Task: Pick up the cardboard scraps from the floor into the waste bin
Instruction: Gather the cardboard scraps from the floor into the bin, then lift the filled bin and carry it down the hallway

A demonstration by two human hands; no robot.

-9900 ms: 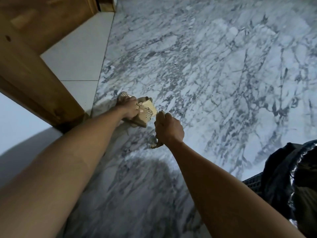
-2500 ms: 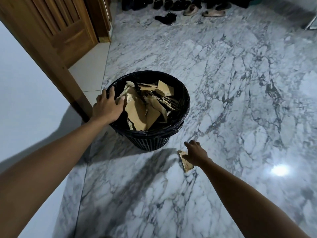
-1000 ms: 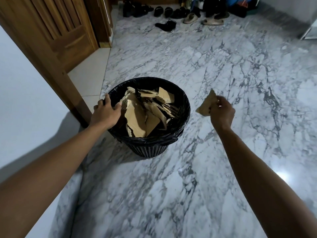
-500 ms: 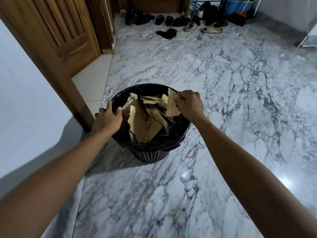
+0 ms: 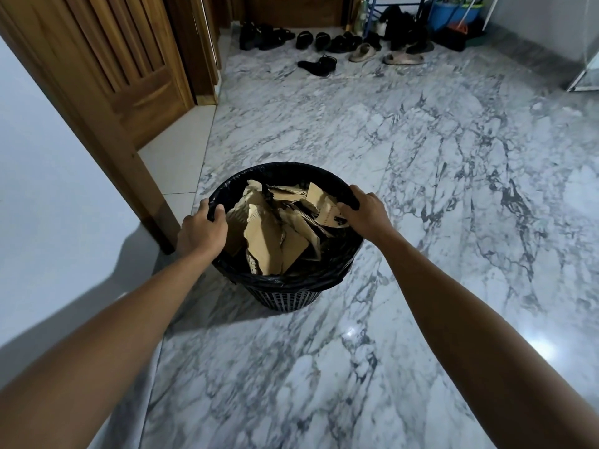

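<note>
One waste bin, two hands, many scraps.

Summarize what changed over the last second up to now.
The right hand carried its cardboard scrap to the waste bin, let it go among the cardboard scraps, and now grips the rim. The left hand still holds the opposite rim; bin unmoved.

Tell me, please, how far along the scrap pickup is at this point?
It looks nearly done: the scraps sit piled in the bin, and no scrap shows on the floor in view. In hand: the left hand and right hand both grip the bin's rim. Left: nothing visible, though floor outside the view cannot be checked.
</note>
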